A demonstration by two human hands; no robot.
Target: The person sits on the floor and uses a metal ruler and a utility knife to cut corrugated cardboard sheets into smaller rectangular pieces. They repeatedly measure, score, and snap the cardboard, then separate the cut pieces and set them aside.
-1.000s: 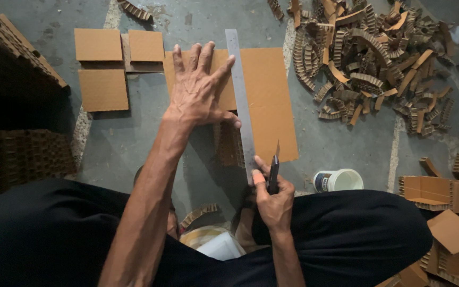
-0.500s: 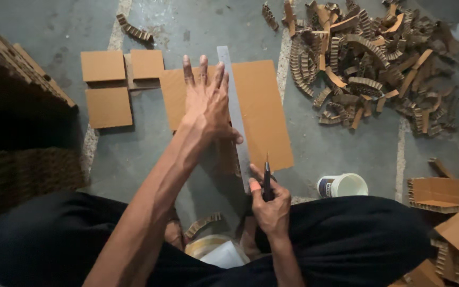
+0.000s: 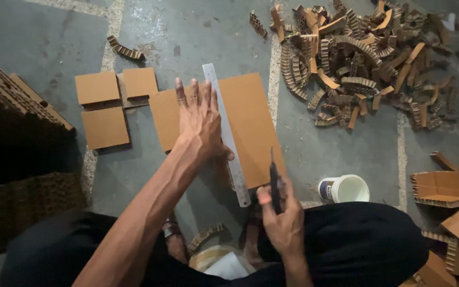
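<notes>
a cardboard sheet (image 3: 251, 127) lies at frame centre, pinned under a metal ruler (image 3: 225, 133) by the flat, spread left hand (image 3: 200, 122). a knife (image 3: 273, 180) is gripped by the right hand (image 3: 282, 218). the sheet seems light, stiff, best held flat.

Open floor: bare strip right of the sheet (image 3: 251, 127).
Right side: scrap pile (image 3: 362, 64), cup (image 3: 346, 188).
Left side: three squares (image 3: 104, 101), dark stack (image 3: 11, 122).

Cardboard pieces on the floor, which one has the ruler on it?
The large cardboard sheet under the left hand; the three small squares beside it lie bare.
</notes>
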